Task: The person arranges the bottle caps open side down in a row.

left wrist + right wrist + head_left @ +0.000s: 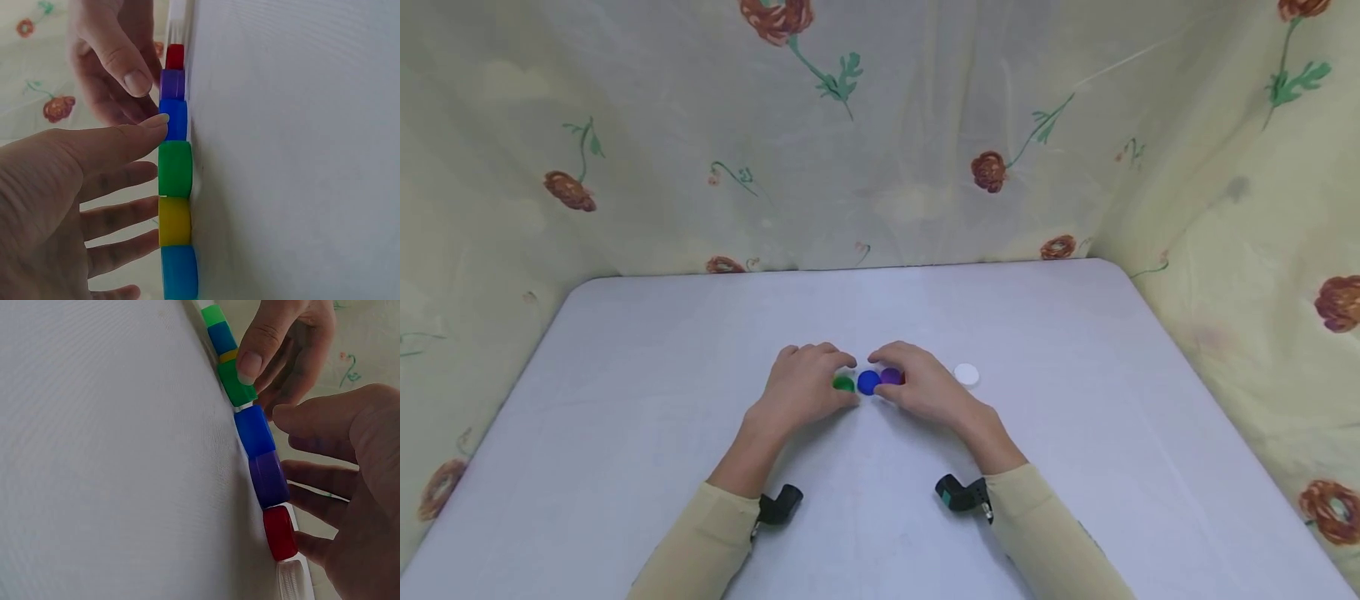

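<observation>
Several coloured bottle caps stand in a line across the table. My left hand (803,385) arches over its left part, thumb and fingertips around the green cap (844,384). From the right, my right hand (927,387) curves over the purple cap (891,376), its thumb tip by the blue cap (868,382). A yellow cap (174,221) and a light blue cap (179,272) sit beneath the left hand, with a light green cap (213,315) beyond them. Under the right hand is a red cap (280,532). Neither hand visibly pinches a cap; fingertip contact is unclear.
Right of the right hand lies a white cap (967,375) at the row's end. A white cloth covers the table (865,317). Flower-printed curtains (910,200) hang behind and at both sides. Each wrist carries a small black camera (781,504).
</observation>
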Demonstrator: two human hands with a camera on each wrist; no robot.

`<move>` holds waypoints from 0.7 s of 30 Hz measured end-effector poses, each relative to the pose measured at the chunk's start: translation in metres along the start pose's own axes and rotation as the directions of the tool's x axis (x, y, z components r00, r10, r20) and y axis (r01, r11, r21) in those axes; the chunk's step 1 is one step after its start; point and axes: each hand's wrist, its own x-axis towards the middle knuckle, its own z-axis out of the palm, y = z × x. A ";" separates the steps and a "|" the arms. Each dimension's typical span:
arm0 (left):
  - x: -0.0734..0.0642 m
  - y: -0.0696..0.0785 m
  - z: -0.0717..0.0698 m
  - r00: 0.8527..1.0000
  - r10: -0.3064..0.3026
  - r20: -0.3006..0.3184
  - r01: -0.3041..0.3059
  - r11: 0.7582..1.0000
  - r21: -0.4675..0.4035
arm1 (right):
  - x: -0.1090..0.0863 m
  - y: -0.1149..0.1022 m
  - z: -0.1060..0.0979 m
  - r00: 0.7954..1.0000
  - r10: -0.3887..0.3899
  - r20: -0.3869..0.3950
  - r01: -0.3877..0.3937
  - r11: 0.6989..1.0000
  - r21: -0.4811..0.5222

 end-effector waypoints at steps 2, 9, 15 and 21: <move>-0.001 -0.001 -0.001 1.000 -0.005 0.001 0.005 1.000 -0.005 | 0.001 0.000 0.000 1.000 -0.001 -0.002 0.001 1.000 -0.009; -0.005 -0.005 -0.006 1.000 -0.013 0.000 0.013 1.000 -0.019 | 0.003 -0.003 0.003 1.000 0.001 0.001 -0.001 1.000 -0.021; -0.008 -0.007 -0.008 1.000 -0.010 0.009 0.010 1.000 -0.019 | 0.004 -0.008 0.006 1.000 -0.030 -0.005 0.030 1.000 0.002; -0.008 -0.009 -0.006 1.000 -0.004 0.006 0.004 1.000 -0.023 | 0.005 -0.008 0.009 0.998 -0.054 -0.009 0.054 0.998 0.008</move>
